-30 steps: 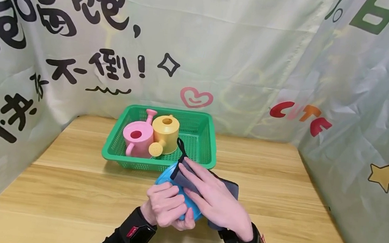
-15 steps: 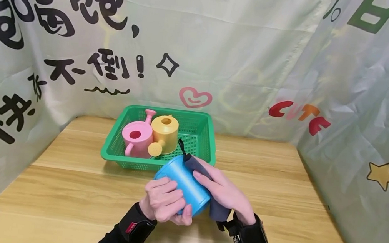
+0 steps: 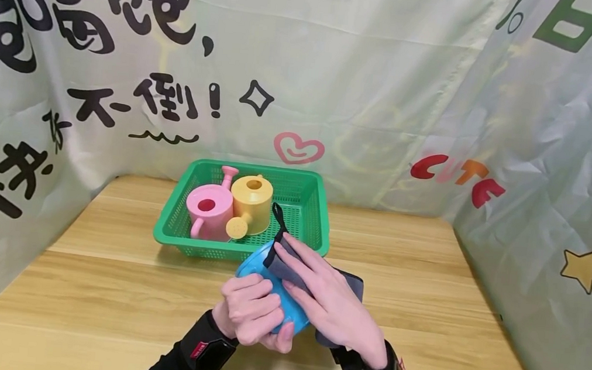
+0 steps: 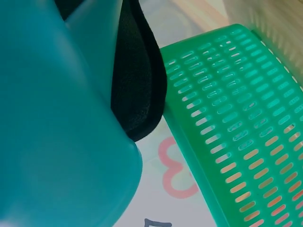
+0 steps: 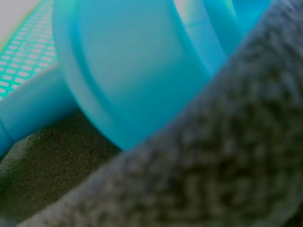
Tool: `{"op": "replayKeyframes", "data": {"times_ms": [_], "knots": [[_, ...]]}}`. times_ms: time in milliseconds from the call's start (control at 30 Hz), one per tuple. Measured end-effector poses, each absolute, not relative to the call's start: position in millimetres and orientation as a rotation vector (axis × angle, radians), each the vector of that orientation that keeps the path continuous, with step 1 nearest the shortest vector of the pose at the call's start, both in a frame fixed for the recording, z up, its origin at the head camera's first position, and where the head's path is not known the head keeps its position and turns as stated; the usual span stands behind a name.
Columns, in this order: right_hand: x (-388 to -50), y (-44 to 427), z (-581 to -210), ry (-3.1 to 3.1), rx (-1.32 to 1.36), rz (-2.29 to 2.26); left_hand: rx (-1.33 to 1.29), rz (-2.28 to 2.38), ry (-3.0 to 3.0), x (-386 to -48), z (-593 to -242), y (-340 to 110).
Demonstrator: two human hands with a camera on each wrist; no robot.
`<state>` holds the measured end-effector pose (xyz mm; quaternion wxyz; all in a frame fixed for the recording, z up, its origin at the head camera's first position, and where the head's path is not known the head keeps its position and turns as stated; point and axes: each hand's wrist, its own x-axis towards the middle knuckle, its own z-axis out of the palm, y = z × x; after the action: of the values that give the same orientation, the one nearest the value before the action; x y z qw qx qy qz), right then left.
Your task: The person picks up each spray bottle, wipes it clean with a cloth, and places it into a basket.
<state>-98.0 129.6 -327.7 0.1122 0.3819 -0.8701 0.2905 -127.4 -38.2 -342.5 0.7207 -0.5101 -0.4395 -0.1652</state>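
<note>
In the head view a blue watering can (image 3: 292, 313) is held tilted above the table. My left hand (image 3: 252, 310) grips it with curled fingers on its near left side. A dark grey cloth (image 3: 353, 285) with black edging and a black loop lies over the can's upper right side. My right hand (image 3: 335, 312) presses on the cloth with its fingers laid out straight. In the right wrist view the can's body (image 5: 128, 61) and a blue tube on it show behind the blurred cloth (image 5: 213, 151). The left wrist view shows blue plastic (image 4: 57, 132) close up.
Behind the hands stands a green basket (image 3: 165, 229) with a pink watering can (image 3: 211, 216) and a yellow watering can (image 3: 257, 202) in its left part. The wooden table (image 3: 413, 289) meets a printed cloth backdrop (image 3: 390, 70) at the back and sides.
Half a second ago the right hand was wrapped round the can's right side with the cloth, baring more blue. Now it lies across the top, much as one second ago. The left hand keeps its grip.
</note>
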Motion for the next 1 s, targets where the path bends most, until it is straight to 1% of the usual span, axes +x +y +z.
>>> {"op": "replayKeyframes", "data": {"times_ms": [233, 533, 700, 833, 1000], "knots": [[-106, 133, -326, -2.599, 1.14, 1.114, -1.122, -0.341, -0.971, -127, -335, -39], [-122, 143, -331, -2.62, 1.066, 1.731, -1.134, -0.354, -0.989, -123, -329, -43], [-128, 149, -337, -2.564, 1.0, 1.966, -1.135, -0.37, -0.999, -121, -325, -45], [-128, 151, -338, -2.511, 1.002, 2.026, -1.134, -0.392, -0.99, -121, -321, -46], [-121, 147, -330, -2.516, 1.103, 1.814, -1.146, -0.42, -0.966, -120, -318, -46]]}}
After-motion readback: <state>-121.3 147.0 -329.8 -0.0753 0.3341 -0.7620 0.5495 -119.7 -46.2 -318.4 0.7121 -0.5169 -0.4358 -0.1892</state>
